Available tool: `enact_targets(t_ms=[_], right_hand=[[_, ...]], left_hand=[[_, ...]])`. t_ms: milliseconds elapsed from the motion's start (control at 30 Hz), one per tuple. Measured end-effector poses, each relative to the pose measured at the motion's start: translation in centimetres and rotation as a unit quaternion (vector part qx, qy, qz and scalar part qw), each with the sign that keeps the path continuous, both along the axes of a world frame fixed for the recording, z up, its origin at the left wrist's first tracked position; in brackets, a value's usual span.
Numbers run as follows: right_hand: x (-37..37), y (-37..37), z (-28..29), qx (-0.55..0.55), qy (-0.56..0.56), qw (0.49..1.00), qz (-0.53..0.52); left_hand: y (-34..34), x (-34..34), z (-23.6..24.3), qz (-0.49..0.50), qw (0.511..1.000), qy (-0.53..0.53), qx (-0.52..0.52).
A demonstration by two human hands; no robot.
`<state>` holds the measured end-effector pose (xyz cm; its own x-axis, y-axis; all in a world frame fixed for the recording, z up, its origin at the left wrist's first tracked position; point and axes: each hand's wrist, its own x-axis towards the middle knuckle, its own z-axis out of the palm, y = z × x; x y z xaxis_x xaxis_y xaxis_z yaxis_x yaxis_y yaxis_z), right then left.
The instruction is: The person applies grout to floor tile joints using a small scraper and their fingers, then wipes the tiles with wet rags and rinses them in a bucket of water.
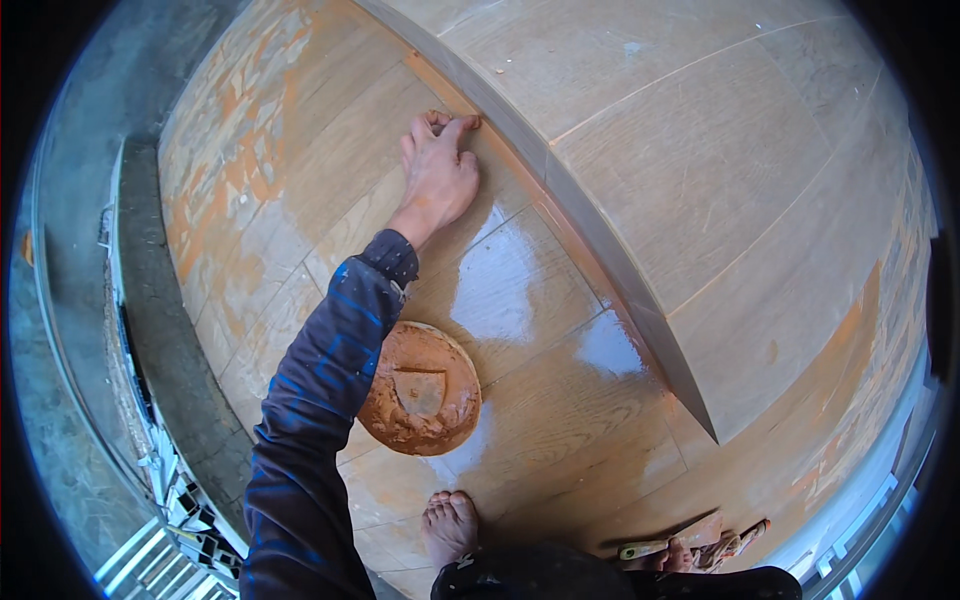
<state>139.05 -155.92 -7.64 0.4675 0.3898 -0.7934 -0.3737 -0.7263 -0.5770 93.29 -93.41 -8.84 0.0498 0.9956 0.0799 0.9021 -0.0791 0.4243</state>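
Observation:
My left hand (438,175) reaches forward over the wood-look tile floor. Its fingers are curled and closed, with the tips at an orange-brown paste strip (535,190) along the foot of the raised grey edge (610,260). What the fingers hold, if anything, is hidden. Beside my left forearm rests a round tub (455,430) of orange-brown paste; a flat, roughly four-sided piece (420,392) coated in paste lies in it. My right hand is out of view.
Near my right foot (678,555) lies a paste-smeared putty knife (640,549) with a pale green handle, next to a crumpled, stained cloth (735,545). My bare left foot (450,530) stands below the tub. Orange smears (245,140) cover tiles at the far left. Metal scraps (190,515) lie lower left.

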Motion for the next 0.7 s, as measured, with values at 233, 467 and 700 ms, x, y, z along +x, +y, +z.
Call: enact_targets(t_ms=[233, 467, 700], right_hand=[[0.9, 1.9, -1.1, 0.009, 0.024, 1.0, 0.005], [0.4, 3.3, -0.4, -0.022, 0.021, 0.999, -0.018], [0.1, 3.0, 0.0, 0.009, 0.014, 0.999, -0.031]], left_hand=[[13.1, -12.9, 0.5, 0.169, 0.974, -0.133, 0.064], [12.6, -10.4, -1.4, 0.093, 0.986, 0.078, 0.118], [4.9, -1.2, -0.7, -0.004, 0.989, 0.046, 0.142]])
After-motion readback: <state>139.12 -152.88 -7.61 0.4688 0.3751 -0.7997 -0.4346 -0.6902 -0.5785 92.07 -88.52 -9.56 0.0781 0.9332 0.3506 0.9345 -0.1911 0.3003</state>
